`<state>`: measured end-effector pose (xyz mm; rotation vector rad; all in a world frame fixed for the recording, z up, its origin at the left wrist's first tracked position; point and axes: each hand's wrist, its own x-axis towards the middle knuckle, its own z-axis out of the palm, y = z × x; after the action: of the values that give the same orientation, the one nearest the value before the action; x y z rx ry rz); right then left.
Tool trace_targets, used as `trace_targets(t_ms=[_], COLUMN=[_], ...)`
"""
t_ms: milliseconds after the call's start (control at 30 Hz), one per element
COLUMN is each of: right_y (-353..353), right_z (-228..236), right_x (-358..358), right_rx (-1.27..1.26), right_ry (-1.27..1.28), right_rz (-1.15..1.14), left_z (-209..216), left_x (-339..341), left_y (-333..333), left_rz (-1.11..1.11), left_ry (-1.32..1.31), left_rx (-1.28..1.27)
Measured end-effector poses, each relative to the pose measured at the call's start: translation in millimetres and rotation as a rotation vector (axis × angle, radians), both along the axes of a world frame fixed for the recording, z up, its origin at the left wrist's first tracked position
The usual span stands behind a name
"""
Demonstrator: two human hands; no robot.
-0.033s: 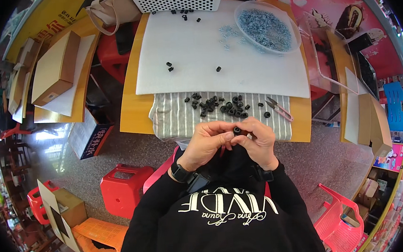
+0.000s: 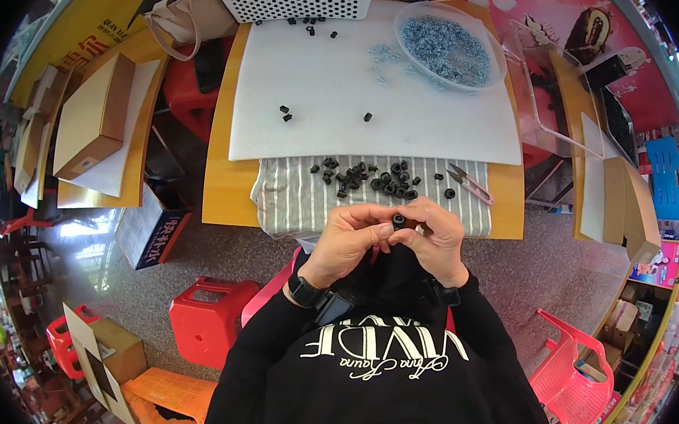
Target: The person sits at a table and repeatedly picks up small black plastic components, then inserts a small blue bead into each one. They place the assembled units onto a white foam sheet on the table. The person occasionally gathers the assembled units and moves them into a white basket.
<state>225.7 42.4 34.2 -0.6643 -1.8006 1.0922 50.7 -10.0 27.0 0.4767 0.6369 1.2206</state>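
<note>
A small round black part with a hole in its end (image 2: 398, 220) sits between the fingertips of both hands, close to the table's front edge. My left hand (image 2: 347, 239) pinches it from the left with thumb and index finger. From the other side, my right hand (image 2: 435, 236) grips it with bent fingers, which hide some of it. Just beyond my hands, a pile of similar black parts (image 2: 350, 176) lies on a grey and white striped cloth (image 2: 295, 203). To the right of the pile rest thread snips (image 2: 473, 184) with a pink handle.
White foam sheeting (image 2: 305, 79) covers most of the table, with a few black parts scattered on it. A clear round tray (image 2: 496, 72) of small bluish pieces stands far right. At the back is a white perforated basket (image 2: 299, 1). Red stools (image 2: 212, 322) and cartons surround the table.
</note>
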Motion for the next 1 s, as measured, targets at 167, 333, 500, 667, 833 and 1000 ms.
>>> trace_targets(t_ms=[167, 333, 500, 667, 833, 1000], right_y=[-3, -7, -9, -9, -5, -14], right_z=[-2, 2, 4, 7, 16, 9], right_x=[-2, -4, -2, -1, 0, -5], right_rx=[-0.025, 0.040, 0.045, 0.011, -0.041, -0.270], right_ry=[0.052, -0.028, -0.056, -0.092, -0.100, -0.016], right_rz=[-0.027, -0.047, -0.039, -0.048, -0.057, -0.140], left_z=[-7, -7, -2, 2, 13, -1], left_x=[-4, -1, -3, -6, -5, -3], left_y=[3, 0, 3, 7, 10, 8], left_rz=[-0.003, 0.010, -0.047, -0.039, -0.031, 0.009], left_ry=[0.070, 0.037, 0.012, 0.171, 0.306, 0.177], left_rx=[0.115, 0.031, -0.051, -0.016, 0.057, 0.017])
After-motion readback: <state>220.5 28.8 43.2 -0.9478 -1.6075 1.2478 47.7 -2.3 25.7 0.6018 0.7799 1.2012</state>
